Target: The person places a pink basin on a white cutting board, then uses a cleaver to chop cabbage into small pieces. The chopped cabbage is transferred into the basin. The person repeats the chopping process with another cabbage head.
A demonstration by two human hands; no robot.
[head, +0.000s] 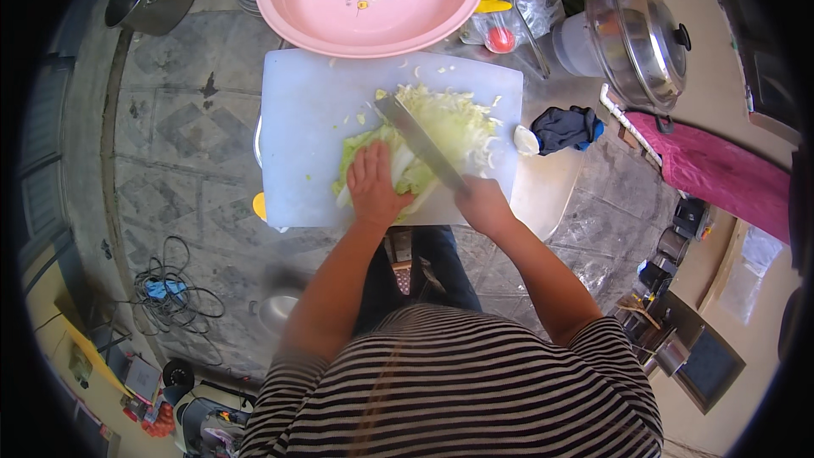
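Observation:
On a white plastic cutting board (305,140) lies a piece of napa cabbage (356,140), its leaves pale green and white. My left hand (372,184) presses flat on the cabbage with its fingers pointing away from me. Gripped by the handle in my right hand (485,203), a wide-bladed kitchen knife (423,143) slants up and left across the cabbage. Its blade lies just right of my left fingers. Beyond the blade, a pile of shredded cabbage (451,121) spreads to the right, slightly blurred. The handle is mostly hidden in my fist.
Touching the board's far side is a pink plastic basin (375,44) with a rabbit print. Tomatoes (500,39) in clear plastic bags lie to its right, near a lidded steel pot (655,44). A dark cloth (566,129) and a white piece (526,140) sit right of the board.

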